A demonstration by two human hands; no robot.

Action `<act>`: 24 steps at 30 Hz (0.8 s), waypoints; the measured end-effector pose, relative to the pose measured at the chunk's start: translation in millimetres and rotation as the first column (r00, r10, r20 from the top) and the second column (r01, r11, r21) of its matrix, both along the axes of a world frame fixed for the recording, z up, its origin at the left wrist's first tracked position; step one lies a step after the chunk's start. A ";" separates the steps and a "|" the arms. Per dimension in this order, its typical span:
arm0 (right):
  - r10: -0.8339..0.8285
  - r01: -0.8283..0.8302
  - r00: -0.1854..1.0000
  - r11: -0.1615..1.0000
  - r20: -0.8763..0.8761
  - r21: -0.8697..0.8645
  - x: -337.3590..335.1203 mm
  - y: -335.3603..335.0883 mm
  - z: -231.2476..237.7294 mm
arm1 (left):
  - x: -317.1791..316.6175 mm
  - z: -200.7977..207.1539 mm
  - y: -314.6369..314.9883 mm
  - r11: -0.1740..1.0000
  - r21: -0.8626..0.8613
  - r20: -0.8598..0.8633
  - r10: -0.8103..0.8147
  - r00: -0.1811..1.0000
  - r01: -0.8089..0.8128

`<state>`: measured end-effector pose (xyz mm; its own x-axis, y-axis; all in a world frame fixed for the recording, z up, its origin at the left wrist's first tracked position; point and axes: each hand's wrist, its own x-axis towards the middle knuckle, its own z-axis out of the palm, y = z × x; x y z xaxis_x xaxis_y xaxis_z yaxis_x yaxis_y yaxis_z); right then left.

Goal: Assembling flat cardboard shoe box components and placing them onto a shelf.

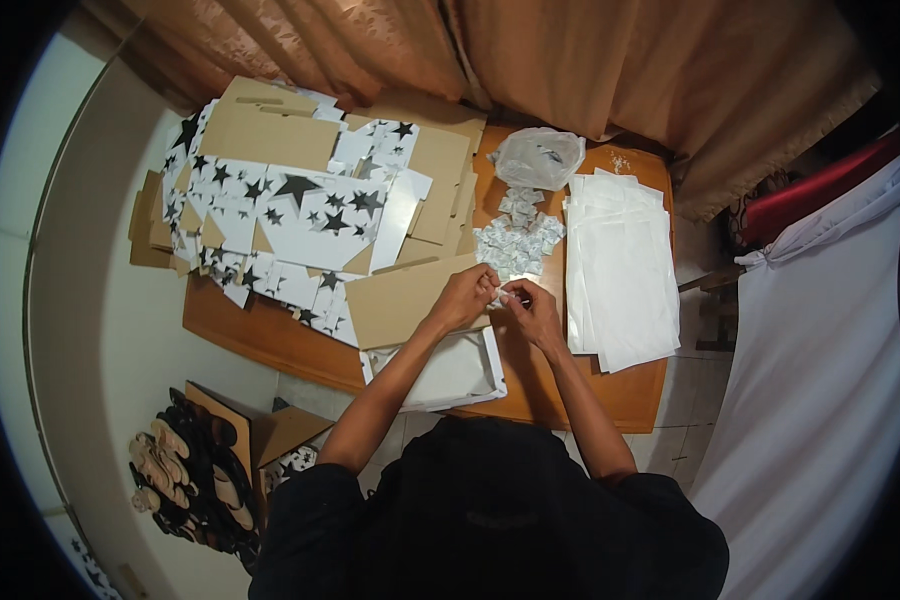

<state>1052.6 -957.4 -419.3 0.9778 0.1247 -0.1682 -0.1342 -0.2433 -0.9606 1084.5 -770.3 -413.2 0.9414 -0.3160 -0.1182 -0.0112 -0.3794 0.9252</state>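
My left hand [466,298] and my right hand [536,316] meet over the table's middle, fingers of both pinched around a small white sachet [501,294]. Just beyond them lies a loose heap of small whitish sachets [520,244], trailing back to a clear plastic bag [540,158]. Below my left forearm sits a shallow box [445,370] with a white inside. Its brown cardboard lid [395,302] appears folded back, reaching under my left wrist. Most of the held sachet is hidden by my fingers.
Flattened cardboard boxes [300,200] with black stars pile up at the left of the wooden table [625,395]. White paper-like sheets [625,270] are stacked at the right. Brown curtains [570,60] hang behind. Shoes [195,470] stand low at the left; a white cloth [820,350] hangs right.
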 end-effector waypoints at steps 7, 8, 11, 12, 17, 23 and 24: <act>0.226 -0.226 0.974 0.974 0.001 -0.013 -70.6 55.0 -25.0 | -107.8 -29.3 71.9 0.985 -0.095 -0.123 0.131 0.984 -0.143; 0.238 -0.238 0.971 0.971 0.003 -0.018 -78.6 61.8 -26.5 | -121.3 -36.0 78.7 0.983 -0.100 -0.121 0.143 0.982 -0.155; 0.328 -0.328 0.945 0.941 -0.014 -0.081 -94.8 78.5 -34.9 | -149.9 -41.4 93.5 0.966 -0.126 -0.232 0.191 0.954 -0.224; 0.359 -0.356 0.933 0.928 0.001 -0.112 -98.3 83.9 -33.9 | -157.6 -42.8 97.5 0.970 -0.081 -0.232 0.207 0.950 -0.230; 0.393 -0.387 0.919 0.910 0.016 -0.150 -113.0 106.2 -40.4 | -183.5 -56.3 116.8 0.968 -0.051 -0.117 0.239 0.964 -0.246; 0.382 -0.365 0.923 0.907 0.044 -0.210 -121.5 114.7 -38.8 | -192.6 -53.0 142.9 0.960 0.048 -0.056 0.279 0.959 -0.276; 0.362 -0.339 0.930 0.913 0.065 -0.225 -119.3 115.3 -36.9 | -189.1 -50.4 148.1 0.955 0.025 -0.077 0.296 0.952 -0.295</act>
<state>933.3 -842.1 -456.1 0.8909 0.4360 -0.1275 0.0932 -0.4502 -0.8880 895.4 -622.2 -463.6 0.9799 -0.0233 -0.1979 0.1758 -0.3668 0.9135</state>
